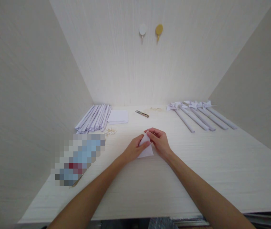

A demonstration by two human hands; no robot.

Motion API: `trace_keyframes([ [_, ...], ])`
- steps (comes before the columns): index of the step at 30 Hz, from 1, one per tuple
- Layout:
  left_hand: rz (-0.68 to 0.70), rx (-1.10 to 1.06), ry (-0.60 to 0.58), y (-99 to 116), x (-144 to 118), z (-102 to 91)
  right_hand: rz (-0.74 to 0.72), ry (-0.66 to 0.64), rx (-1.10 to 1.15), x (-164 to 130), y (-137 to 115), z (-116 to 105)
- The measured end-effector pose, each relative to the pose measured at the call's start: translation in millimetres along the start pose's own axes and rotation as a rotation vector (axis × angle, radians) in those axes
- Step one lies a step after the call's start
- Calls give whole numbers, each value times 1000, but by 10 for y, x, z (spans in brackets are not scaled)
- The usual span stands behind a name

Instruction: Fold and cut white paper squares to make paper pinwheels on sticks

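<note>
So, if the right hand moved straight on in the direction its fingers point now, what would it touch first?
The right hand points up-left, so it would probably first meet the left hand on the folded white paper; the paper rolls lie farther on.

paper rolls [94,118] left, paper flowers [201,115] right

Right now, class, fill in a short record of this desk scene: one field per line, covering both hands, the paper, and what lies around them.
Left hand: left hand presses on the folded white paper
Right hand: right hand pinches the same paper's upper edge
Surface: pale wood-grain table
Far left: bundle of rolled paper sticks, flat white sheets, small pale bits
Far middle: small cutter
Far right: five paper sticks with folded tops
Wall: two hooks
</note>
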State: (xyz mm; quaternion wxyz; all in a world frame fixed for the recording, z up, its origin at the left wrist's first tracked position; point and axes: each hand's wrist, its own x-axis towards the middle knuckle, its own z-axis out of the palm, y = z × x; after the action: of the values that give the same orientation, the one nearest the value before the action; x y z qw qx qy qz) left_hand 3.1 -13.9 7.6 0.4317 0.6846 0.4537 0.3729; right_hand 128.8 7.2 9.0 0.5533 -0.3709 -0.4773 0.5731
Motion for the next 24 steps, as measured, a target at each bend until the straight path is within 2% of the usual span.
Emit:
trace_keyframes([
  [10,10,104,9,15,-14,18,-57,48,-27,-7,11,-1],
  [24,28,159,41,34,-21,42,-135,44,-35,8,49,-23],
])
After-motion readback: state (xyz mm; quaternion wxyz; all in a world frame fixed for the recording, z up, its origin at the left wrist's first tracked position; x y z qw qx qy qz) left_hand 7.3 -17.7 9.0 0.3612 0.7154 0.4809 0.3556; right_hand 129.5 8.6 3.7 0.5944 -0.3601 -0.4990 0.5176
